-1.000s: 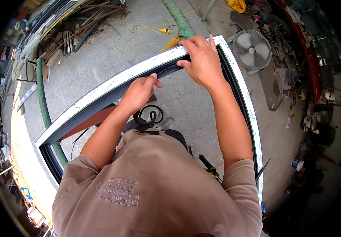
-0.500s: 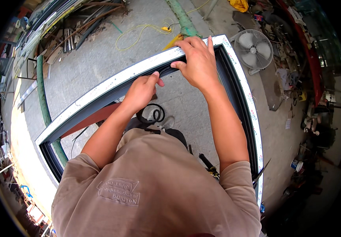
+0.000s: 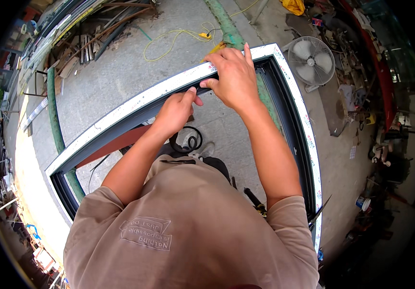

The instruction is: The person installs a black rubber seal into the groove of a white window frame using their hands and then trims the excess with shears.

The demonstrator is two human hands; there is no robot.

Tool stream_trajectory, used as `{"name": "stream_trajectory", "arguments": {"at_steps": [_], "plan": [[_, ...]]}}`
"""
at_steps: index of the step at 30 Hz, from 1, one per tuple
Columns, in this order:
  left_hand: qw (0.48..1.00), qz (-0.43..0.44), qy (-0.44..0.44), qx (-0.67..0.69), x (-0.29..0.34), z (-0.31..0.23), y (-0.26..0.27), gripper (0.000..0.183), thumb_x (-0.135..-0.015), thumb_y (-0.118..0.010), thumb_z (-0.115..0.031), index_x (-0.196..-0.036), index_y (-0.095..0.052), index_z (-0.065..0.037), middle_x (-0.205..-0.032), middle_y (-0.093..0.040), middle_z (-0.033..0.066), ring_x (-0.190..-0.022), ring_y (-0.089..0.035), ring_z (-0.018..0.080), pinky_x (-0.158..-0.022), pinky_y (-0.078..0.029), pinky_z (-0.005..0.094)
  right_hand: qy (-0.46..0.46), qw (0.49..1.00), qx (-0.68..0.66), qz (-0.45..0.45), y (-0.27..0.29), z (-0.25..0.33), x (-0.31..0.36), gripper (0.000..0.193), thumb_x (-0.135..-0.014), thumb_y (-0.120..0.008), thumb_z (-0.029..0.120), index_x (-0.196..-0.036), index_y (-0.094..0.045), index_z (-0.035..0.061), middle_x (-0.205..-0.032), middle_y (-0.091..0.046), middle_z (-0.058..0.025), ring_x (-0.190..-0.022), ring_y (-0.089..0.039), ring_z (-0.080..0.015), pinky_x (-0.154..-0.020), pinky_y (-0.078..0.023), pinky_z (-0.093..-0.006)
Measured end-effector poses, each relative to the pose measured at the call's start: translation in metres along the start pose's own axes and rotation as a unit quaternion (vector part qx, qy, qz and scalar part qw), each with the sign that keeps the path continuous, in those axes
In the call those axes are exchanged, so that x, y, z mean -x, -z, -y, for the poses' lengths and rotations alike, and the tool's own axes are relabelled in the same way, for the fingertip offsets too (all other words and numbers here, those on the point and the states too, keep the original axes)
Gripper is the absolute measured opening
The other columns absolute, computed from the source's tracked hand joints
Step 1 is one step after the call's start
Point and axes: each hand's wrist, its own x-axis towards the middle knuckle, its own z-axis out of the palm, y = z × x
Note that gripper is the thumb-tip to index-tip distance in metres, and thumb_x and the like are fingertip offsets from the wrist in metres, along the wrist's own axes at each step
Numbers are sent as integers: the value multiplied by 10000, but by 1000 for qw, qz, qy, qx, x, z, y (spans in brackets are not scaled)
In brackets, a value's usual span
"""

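A large window or door frame (image 3: 145,98) with white printed film and dark inner channels lies around me, resting on green supports. My right hand (image 3: 236,79) grips its far side near the far right corner, fingers over the white face and thumb pressed into the dark inner channel. Just to the left, my left hand (image 3: 174,111) is closed, thumb and forefinger pinched at the same inner edge on what looks like a black rubber strip. A loop of black strip (image 3: 200,139) hangs or lies below, near my feet; how it runs to my fingers is partly hidden.
A green beam (image 3: 224,24) and a green pole (image 3: 53,111) run under the frame. A round fan (image 3: 311,61) stands beyond the right corner. Yellow cable (image 3: 164,37) lies on the concrete ahead. Metal scraps (image 3: 89,48) are piled far left, clutter lines the right.
My right hand has slid slightly left along the frame's far side, its thumb now closer to my left hand. The left hand stays nearly in place.
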Motion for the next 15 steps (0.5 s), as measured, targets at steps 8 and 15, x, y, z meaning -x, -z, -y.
{"name": "stream_trajectory", "arguments": {"at_steps": [8,15], "plan": [[1000,0,25,-1,4,-8,2,659,-1192,-446,-519,-1058,-805,18,-749,-616,85,-750,-603,238,-766,-498,430,-36,967,-5,-252,-23,6,53,618,-857,-970,192,-1425,-746,94,-1252,-710,-106,-1236,-679,-296,-1230,-483,-537],[997,26,52,54,7,-15,-1,616,-1239,-397,-518,-1141,-768,-35,-698,-449,-42,-528,-395,105,-482,-354,321,-331,822,-444,-130,-62,7,76,760,-1017,-827,170,-1657,-505,-81,-1074,-666,-73,-832,-659,-142,-780,-560,-339]]}}
